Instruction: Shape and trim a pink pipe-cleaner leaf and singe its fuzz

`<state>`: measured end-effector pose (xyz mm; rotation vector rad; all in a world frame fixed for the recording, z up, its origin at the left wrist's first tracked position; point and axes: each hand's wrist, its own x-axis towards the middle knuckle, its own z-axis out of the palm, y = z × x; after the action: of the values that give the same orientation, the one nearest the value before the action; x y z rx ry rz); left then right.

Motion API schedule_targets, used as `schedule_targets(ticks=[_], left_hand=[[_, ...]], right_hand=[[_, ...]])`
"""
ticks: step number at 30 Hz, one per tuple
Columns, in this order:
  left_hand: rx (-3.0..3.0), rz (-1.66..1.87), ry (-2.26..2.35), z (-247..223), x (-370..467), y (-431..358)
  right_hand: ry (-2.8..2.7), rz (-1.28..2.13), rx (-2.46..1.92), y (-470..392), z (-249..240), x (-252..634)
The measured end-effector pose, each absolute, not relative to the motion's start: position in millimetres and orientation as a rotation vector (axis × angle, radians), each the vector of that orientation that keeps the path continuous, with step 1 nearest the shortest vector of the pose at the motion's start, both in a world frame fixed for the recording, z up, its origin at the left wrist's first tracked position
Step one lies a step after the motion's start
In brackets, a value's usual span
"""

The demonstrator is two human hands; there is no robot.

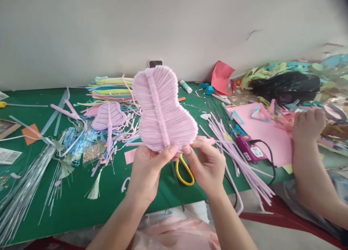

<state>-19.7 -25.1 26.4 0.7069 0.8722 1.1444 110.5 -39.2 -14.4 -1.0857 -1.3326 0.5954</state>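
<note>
A fan-shaped piece of pink pipe cleaners (165, 108), with a thick fuzzy rib up its middle, is held upright in front of me above the table. My left hand (146, 170) pinches its lower edge by the rib, thumb on the near face. At the lower right edge, my right hand (208, 163) is closed with thumb and fingertips on the rim. Thin dark wires (178, 188) hang below the piece between my hands. Scissors with a yellow handle (185, 172) lie behind my right hand, partly hidden. The fingers behind the piece are mostly hidden.
A smaller purple fan (109, 119) lies left on the green table (81, 217). Pipe cleaner bundles (114, 88) lie behind, with lilac stems (244, 170) at right beside a purple power adapter (250, 148). Another person's bare foot or hand (308, 125) rests at the right, near paper scraps.
</note>
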Motion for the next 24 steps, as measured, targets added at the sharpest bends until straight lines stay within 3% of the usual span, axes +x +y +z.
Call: schedule_targets(ticks=[9, 14, 16, 24], left_hand=[[0.443, 1.242, 0.771, 17.0, -65.6, -3.6], [0.69, 0.938, 0.809, 21.6, -81.5, 2.9], [0.746, 0.921, 0.862, 25.2, -72.8, 0.3], [0.774, 1.076, 0.961, 33.1, -59.0, -4.5]], right_hand=[[-0.941, 1.106, -0.972, -35.8, -12.6, 118.1], [-1.143, 1.232, -0.892, -32.9, -0.8, 116.5], [-1.19, 1.134, -0.912, -34.0, 1.1, 112.8], [-1.564, 0.183, -1.016, -43.4, 6.4, 117.6]])
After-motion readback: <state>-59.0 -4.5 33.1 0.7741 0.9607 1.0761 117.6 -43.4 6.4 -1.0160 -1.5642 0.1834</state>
